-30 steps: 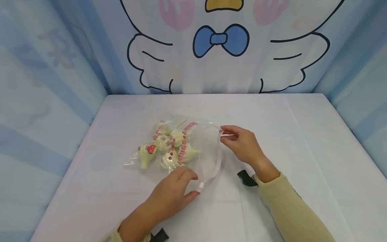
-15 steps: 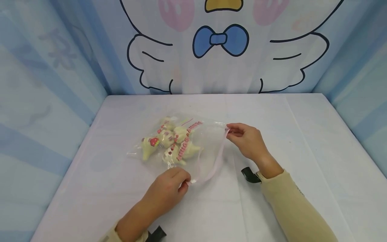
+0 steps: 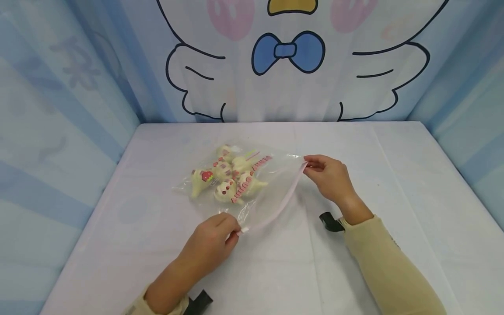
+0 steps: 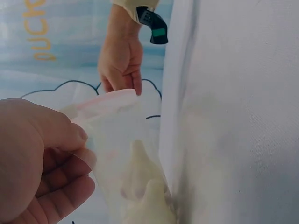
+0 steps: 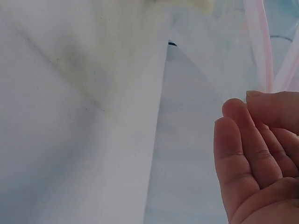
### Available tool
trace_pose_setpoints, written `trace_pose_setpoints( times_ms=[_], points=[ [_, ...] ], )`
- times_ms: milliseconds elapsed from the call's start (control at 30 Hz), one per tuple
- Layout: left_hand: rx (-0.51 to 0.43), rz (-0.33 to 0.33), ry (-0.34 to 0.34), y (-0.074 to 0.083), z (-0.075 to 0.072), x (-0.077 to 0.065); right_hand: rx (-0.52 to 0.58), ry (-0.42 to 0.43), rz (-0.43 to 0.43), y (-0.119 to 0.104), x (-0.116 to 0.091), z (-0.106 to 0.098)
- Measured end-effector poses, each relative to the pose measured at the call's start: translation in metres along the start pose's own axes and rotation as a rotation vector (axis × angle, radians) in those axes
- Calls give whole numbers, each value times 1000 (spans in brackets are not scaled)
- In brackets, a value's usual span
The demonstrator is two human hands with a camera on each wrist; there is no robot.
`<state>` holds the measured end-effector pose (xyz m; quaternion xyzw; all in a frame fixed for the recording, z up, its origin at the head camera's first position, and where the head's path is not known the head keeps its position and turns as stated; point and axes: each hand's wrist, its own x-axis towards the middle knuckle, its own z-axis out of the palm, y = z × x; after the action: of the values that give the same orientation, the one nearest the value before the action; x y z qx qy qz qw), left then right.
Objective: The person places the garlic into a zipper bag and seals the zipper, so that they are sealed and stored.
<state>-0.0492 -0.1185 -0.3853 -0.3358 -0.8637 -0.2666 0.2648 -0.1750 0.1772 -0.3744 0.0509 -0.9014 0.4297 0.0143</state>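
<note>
A clear zip bag (image 3: 271,201) with a pink-edged mouth and red lettering is stretched between both hands. Several cream-coloured small toy figures (image 3: 224,191) lie inside it, one bearing a red strawberry-like mark. My left hand (image 3: 210,240) pinches the near end of the mouth, beside a small white slider (image 3: 245,229). At the far end, my right hand (image 3: 328,179) pinches the other corner between thumb and fingers. In the left wrist view the figures (image 4: 147,186) hang low in the bag. The right wrist view shows the pink strip (image 5: 265,46) rising from the pinched fingertips.
A white cloth-covered table (image 3: 354,271) lies under the bag. Blue and white curtains (image 3: 59,153) enclose it on the sides, and a cartoon-printed curtain (image 3: 287,96) stands at the back. Dark camera mounts (image 3: 330,222) sit at both wrists.
My left hand now grips the near corner, where its thumb and fingers were apart before. The right hand has moved right and away, and the bag's mouth is drawn straighter and narrower.
</note>
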Motion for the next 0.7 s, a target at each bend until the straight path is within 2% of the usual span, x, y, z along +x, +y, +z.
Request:
trace_pose_setpoints(
  times_ms=[267,433,700],
  points=[
    [15,-49,-62,4,-3,0,5,49,42,6,8,0],
    [10,-54,-63,6,-4,0,18,71,61,10,12,3],
    [-67,-29,-56,4,-3,-3,21,81,58,13,13,4]
  ],
)
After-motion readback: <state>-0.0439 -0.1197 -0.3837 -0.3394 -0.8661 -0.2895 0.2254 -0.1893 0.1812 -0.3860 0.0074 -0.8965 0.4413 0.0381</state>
